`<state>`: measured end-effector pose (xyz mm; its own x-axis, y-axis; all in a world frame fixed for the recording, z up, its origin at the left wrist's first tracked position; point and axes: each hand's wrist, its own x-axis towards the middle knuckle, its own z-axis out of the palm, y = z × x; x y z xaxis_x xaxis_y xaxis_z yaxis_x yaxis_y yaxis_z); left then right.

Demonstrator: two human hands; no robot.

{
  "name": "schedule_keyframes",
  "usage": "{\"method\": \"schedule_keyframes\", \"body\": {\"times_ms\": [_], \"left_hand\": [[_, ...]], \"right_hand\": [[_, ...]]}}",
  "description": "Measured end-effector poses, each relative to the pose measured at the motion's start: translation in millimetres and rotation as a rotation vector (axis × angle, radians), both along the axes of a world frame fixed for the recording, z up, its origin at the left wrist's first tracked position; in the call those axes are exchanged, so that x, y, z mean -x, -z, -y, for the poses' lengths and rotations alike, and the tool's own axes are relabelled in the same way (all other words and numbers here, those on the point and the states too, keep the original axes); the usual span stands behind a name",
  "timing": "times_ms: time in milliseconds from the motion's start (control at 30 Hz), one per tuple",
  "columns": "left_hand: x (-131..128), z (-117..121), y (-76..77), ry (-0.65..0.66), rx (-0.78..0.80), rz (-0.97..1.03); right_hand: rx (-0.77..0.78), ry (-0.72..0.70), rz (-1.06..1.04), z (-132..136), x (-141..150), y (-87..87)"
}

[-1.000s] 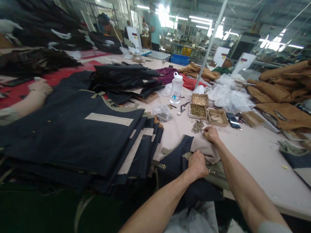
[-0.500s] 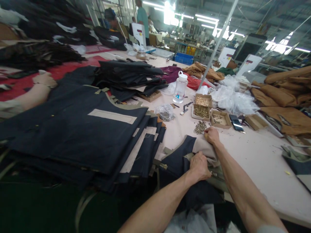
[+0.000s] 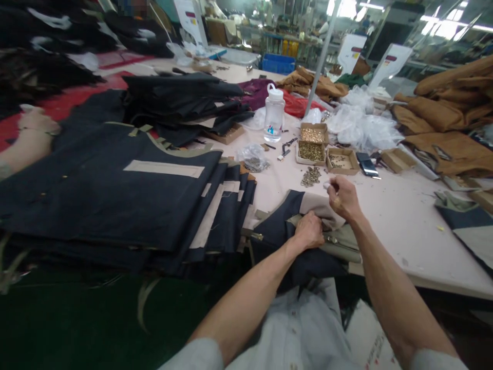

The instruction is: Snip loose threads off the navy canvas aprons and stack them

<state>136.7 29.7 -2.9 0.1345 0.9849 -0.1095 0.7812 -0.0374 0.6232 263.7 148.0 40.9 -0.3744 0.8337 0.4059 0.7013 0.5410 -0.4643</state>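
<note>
My left hand (image 3: 309, 229) is closed on a dark navy garment (image 3: 275, 221) with tan panels, at the table's front edge. Brass-coloured metal fittings show on its khaki strip (image 3: 339, 241), just right of that hand. Above the garment's tan part, my right hand (image 3: 344, 196) is raised with fingers pinched together. Something small and pale shows at its fingertips, too small to name. Just beyond lies a small heap of metal fittings (image 3: 310, 176).
A stack of navy garment pieces (image 3: 165, 205) covers the left side. Small boxes of metal fittings (image 3: 311, 151), a water bottle (image 3: 274, 113) and plastic bags (image 3: 362, 121) stand behind. Another person's hand (image 3: 36, 122) rests at far left. Brown garments (image 3: 442, 108) lie at right.
My right hand has lifted off the tan cloth and moved right, away from the metal heap. My left hand stays on the garment. The view has tilted downward.
</note>
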Motion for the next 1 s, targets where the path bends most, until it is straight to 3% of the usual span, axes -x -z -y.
{"method": "schedule_keyframes", "body": {"times_ms": [100, 167, 233, 333, 433, 733, 900, 1000], "left_hand": [[0.8, -3.3, 1.3, 0.029, 0.012, 0.031], [1.4, -4.7, 0.1, 0.038, 0.016, 0.042], [1.7, -5.3, -1.3, 0.043, 0.013, 0.05], [1.6, -5.0, -2.0, 0.041, 0.006, 0.057], [1.3, -3.9, -1.8, 0.032, 0.006, 0.056], [1.0, -4.2, -0.1, 0.025, 0.008, 0.072], [2.3, -4.9, 2.1, 0.028, 0.0, 0.088], [2.6, -4.6, 4.9, 0.021, -0.012, 0.106]], "right_hand": [[0.084, -0.146, -0.095, 71.7, -30.3, 8.0], [0.129, -0.187, -0.108, 107.8, -48.5, 28.8], [0.119, -0.174, -0.09, 127.3, -62.3, 54.0], [0.075, -0.106, -0.06, 133.2, -71.3, 82.0], [0.048, -0.075, -0.046, 130.5, -69.0, 91.6], [-0.072, -0.098, 0.036, 131.9, -62.2, 97.1], [-0.058, -0.132, 0.047, 134.8, -63.1, 90.3], [0.031, -0.14, 0.013, 128.2, -65.7, 86.0]]}}
